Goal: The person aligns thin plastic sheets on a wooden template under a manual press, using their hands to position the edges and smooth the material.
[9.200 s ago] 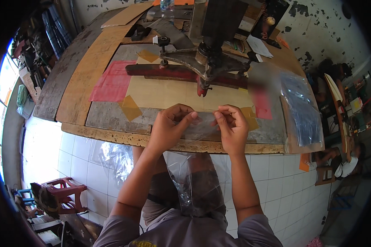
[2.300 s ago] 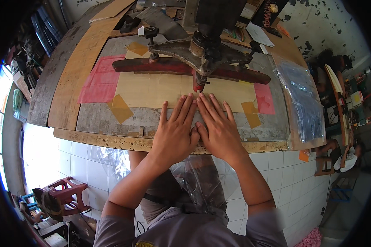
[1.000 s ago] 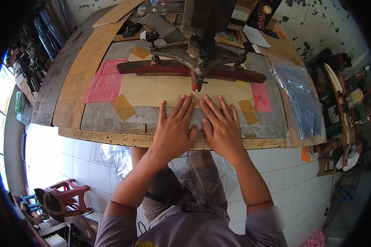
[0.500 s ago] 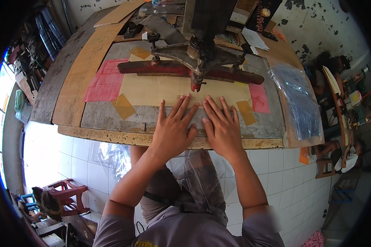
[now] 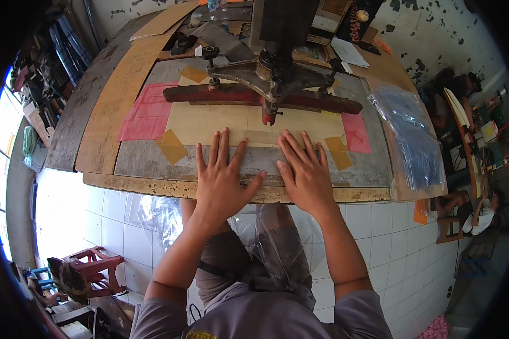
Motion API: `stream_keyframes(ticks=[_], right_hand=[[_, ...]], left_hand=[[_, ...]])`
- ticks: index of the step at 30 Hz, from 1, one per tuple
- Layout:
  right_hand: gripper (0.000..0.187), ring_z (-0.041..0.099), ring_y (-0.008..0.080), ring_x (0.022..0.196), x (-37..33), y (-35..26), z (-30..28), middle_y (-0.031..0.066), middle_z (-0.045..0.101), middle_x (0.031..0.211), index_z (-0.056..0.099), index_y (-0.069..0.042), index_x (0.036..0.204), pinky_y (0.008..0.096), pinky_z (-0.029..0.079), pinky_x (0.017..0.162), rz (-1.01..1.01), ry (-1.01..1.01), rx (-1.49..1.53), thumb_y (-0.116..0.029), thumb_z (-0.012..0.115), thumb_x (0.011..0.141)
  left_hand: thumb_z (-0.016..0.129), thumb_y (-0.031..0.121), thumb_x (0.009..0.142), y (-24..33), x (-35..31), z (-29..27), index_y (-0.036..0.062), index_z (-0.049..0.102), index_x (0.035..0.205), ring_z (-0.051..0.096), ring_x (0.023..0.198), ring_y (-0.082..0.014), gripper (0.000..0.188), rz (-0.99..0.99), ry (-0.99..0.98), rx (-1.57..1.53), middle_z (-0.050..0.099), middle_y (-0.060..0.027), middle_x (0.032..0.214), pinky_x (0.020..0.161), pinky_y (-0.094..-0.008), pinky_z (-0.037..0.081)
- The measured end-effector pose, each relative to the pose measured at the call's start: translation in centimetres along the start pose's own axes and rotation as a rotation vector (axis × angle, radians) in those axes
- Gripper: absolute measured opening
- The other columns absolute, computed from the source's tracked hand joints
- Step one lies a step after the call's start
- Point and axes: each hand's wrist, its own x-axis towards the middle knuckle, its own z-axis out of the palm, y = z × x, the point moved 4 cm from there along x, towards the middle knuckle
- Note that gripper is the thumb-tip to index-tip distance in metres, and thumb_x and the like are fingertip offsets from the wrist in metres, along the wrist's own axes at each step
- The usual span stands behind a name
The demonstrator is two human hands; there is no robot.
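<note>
A pale yellow sheet (image 5: pixel 209 116) lies flat on the grey metal plate (image 5: pixel 152 155) of the work table. My left hand (image 5: pixel 223 178) rests palm down with fingers spread, its fingertips on the sheet's near edge. Beside it, my right hand (image 5: pixel 305 175) is also flat, fingertips on the same edge. What looks like a clear film strip (image 5: pixel 260 138) lies between the fingertips of both hands. Just beyond them, a long red bar (image 5: pixel 226 93) hangs from a dark metal press bracket (image 5: pixel 254 79) over the sheet. Neither hand grips anything.
Pink patches (image 5: pixel 150 110) and tan tape pieces (image 5: pixel 172 147) flank the sheet. Clear plastic bags (image 5: pixel 404 135) lie at the table's right. Cardboard (image 5: pixel 164 20) sits at the far left. A wooden edge (image 5: pixel 141 183) runs along the front. A red stool (image 5: pixel 99 268) stands lower left. People sit at far right.
My left hand has slid left, away from my right hand, and its fingers have spread wider. My right hand stays almost in place. The press bar has not moved.
</note>
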Motion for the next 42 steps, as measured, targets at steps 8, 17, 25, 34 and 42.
stream_keyframes(ticks=[8,17,25,34,42], right_hand=[[0.055,0.034,0.0364,0.156,0.2,0.1,0.3,0.0083,0.044,0.166,0.049,-0.009,0.157,0.0605,0.025,0.126,-0.011,0.012,0.023,-0.036,0.051,0.109],[0.058,0.035,0.0348,0.156,3.4,2.8,1.8,0.0074,0.045,0.165,0.050,-0.007,0.156,0.0558,0.025,0.128,-0.050,-0.009,-0.020,-0.040,0.052,0.108],[0.059,0.040,0.0363,0.152,4.3,3.0,2.6,0.0110,0.045,0.164,0.049,-0.003,0.155,0.0533,0.030,0.125,-0.031,0.040,-0.018,-0.037,0.054,0.108],[0.055,0.047,0.0345,0.145,4.0,1.6,0.3,0.0144,0.053,0.156,0.054,0.002,0.148,0.0482,0.038,0.120,-0.077,0.150,0.083,-0.026,0.064,0.102],[0.049,0.055,0.0301,0.135,3.9,1.5,0.7,0.0132,0.062,0.146,0.063,0.003,0.139,0.0442,0.042,0.115,-0.091,0.102,0.120,-0.027,0.065,0.102]], left_hand=[[0.068,0.047,0.095,-0.4,0.2,0.0,-0.0010,0.054,0.150,0.031,0.158,-0.0380,0.075,0.043,0.040,-0.104,0.037,-0.0245,0.167,0.129,-0.0594,0.015],[0.064,0.039,0.098,0.9,2.1,0.6,-0.0056,0.052,0.148,0.036,0.155,-0.0358,0.069,0.237,-0.079,-0.115,0.043,-0.0216,0.163,0.129,-0.0566,0.022],[0.060,0.039,0.094,0.5,3.6,2.7,-0.0087,0.046,0.150,0.037,0.154,-0.0378,0.075,0.265,-0.017,-0.083,0.043,-0.0259,0.161,0.127,-0.0581,0.024],[0.061,0.038,0.091,0.6,3.7,2.5,-0.0100,0.048,0.147,0.039,0.152,-0.0375,0.075,0.252,-0.022,-0.118,0.046,-0.0262,0.158,0.126,-0.0574,0.026],[0.060,0.039,0.094,0.4,4.0,2.9,-0.0077,0.044,0.153,0.036,0.155,-0.0368,0.077,0.234,-0.085,-0.086,0.043,-0.0251,0.162,0.129,-0.0563,0.022]])
